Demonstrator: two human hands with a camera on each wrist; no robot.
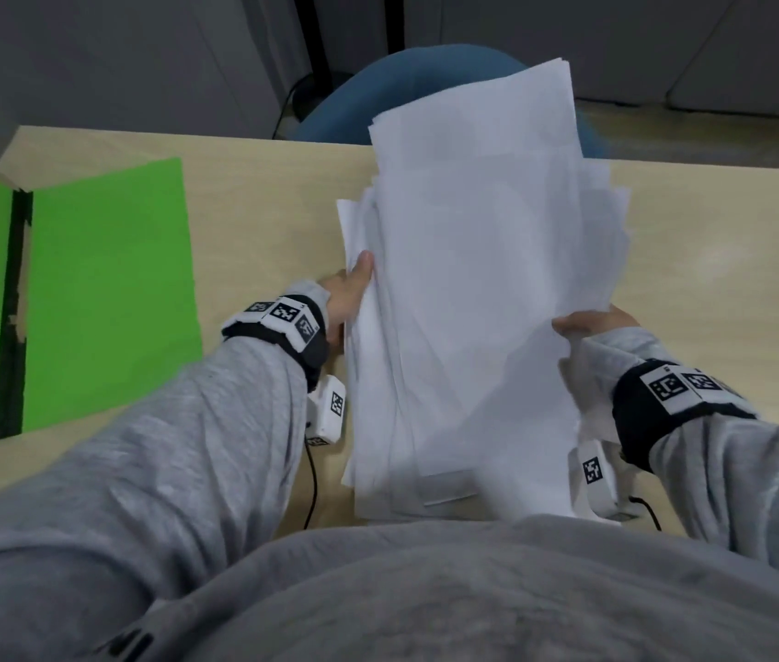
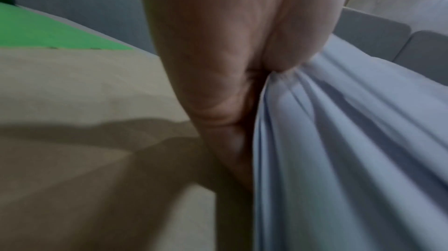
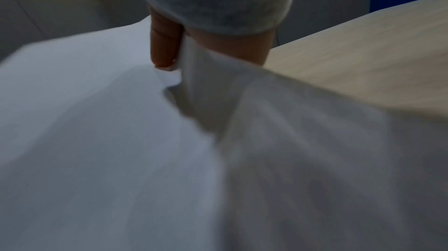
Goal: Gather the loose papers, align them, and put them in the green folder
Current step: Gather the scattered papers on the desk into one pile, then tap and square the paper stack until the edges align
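Note:
A loose stack of white papers (image 1: pixel 473 289) is held up off the wooden table, its sheets fanned and uneven at the top and bottom edges. My left hand (image 1: pixel 351 291) grips the stack's left edge, thumb on top; the left wrist view shows the thumb (image 2: pixel 290 34) pressed on the bunched papers (image 2: pixel 351 149). My right hand (image 1: pixel 593 324) pinches the right edge, with a finger (image 3: pixel 163 44) on the papers (image 3: pixel 109 140) in the right wrist view. The green folder (image 1: pixel 105 298) lies open and flat at the left of the table.
The light wooden table (image 1: pixel 258 203) stretches under the papers. A blue chair (image 1: pixel 354 102) stands beyond the far edge. Grey cabinets line the back. Cables hang from the wrist cameras near the table's front edge.

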